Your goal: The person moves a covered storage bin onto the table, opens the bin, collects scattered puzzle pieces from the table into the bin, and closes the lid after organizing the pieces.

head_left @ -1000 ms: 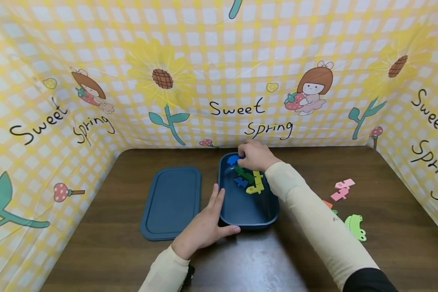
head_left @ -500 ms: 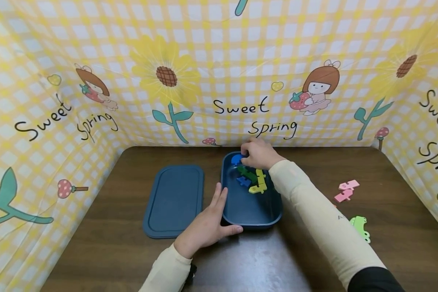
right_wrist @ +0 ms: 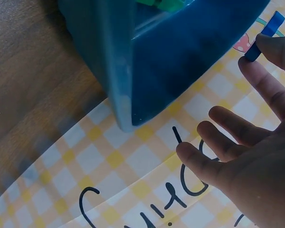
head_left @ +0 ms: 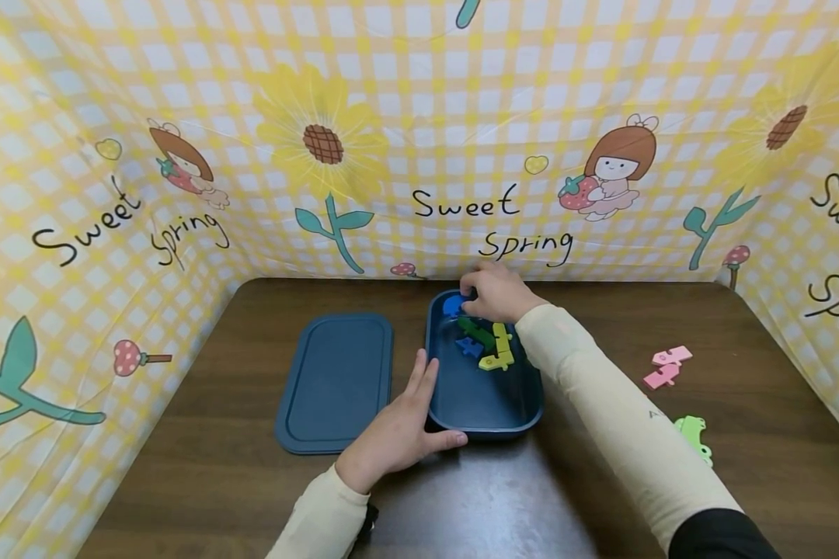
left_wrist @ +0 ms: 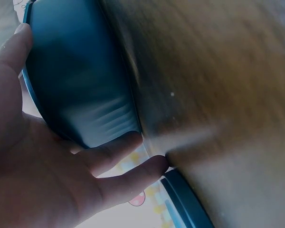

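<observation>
A bright blue flat piece (head_left: 453, 304) sits at the far end of the dark blue box (head_left: 492, 415), which stands near the middle of the desk (head_left: 203, 466), closer to its far edge. The right hand (head_left: 498, 293) reaches over the box's far end and pinches that blue piece between thumb and forefinger; the right wrist view shows the piece (right_wrist: 265, 35) held edge-on at the fingertips while the other fingers spread loosely beside it, just beyond the box wall (right_wrist: 180, 57). Inside the box, just nearer than the held piece, lie a green piece (head_left: 477, 331), a small blue piece (head_left: 469, 347) and a yellow piece (head_left: 498, 351), touching or overlapping one another. The left hand (head_left: 400, 429) rests against the box's near left corner, fingers straight and relaxed along the left wall and thumb laid along the near wall; the left wrist view shows the fingers (left_wrist: 116, 154) flat against the box's side (left_wrist: 80, 90) without curling round it. Just beside the box on its left, the matching dark blue lid (head_left: 335, 380) lies flat on the desk. Toward the desk's right edge, well apart from the box, lie two pink pieces (head_left: 664, 366), and nearer the front a light green piece (head_left: 695, 435), partly hidden by the right sleeve (head_left: 622, 419).
</observation>
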A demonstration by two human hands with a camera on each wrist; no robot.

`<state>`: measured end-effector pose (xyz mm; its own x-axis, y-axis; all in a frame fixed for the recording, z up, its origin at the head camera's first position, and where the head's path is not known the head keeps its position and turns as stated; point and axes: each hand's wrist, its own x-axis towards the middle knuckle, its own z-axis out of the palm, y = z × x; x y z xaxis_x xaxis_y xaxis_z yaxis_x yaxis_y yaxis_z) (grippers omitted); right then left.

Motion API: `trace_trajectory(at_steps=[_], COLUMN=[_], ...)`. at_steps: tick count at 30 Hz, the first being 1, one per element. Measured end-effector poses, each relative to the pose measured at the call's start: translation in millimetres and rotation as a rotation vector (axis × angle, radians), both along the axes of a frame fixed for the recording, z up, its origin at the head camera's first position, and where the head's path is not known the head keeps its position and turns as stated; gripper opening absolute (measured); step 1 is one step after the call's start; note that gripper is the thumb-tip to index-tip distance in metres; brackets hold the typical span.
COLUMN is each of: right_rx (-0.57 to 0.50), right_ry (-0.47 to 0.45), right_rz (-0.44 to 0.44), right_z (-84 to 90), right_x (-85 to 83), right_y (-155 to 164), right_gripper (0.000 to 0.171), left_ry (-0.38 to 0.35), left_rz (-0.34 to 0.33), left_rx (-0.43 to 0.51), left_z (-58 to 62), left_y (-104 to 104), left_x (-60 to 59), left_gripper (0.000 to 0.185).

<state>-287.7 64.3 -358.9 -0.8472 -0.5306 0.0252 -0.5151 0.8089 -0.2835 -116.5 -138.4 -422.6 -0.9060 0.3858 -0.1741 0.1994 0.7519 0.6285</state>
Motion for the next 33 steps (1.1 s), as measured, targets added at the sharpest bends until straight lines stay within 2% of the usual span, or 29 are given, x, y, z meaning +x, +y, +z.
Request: trace_trajectory(at_steps=[3, 10, 16, 19, 25, 33], right_rx=[0.000, 0.035, -0.015, -0.050, -0.123, -0.188], right_ry=[0.003, -0.061, -0.006, 0.012, -0.001, 0.023], right_rz=[0.013, 0.013, 0.020, 0.022, -0.044, -0.089], right_z=[0.1, 2.5, 10.0, 13.2, 21.6, 9.2], right_x=[-0.9, 0.3, 2.1, 2.8, 14.2, 28.2], right_y=[-2.3, -1.0, 14.6, 28.2, 64.3, 125.2], right_gripper=[0.023, 0.039, 0.037, 0.038, 0.040, 0.029], left_ry=[0.000, 0.001, -0.006, -0.001, 0.023, 0.039], left_rz=[0.000, 0.002, 0.004, 0.001, 0.002, 0.012], left_rx=[0.002, 0.001, 0.003, 0.001, -0.014, -0.017], left_z=[-1.0, -2.3, -3.1, -3.7, -6.1, -5.8], left_y=[-0.1, 1.5, 1.6, 1.7, 2.3, 3.1], left_x=[-0.3, -0.6, -2.1, -3.0, -3.0, -2.6], left_gripper=[0.111, 0.112, 0.112, 0.112, 0.112, 0.111])
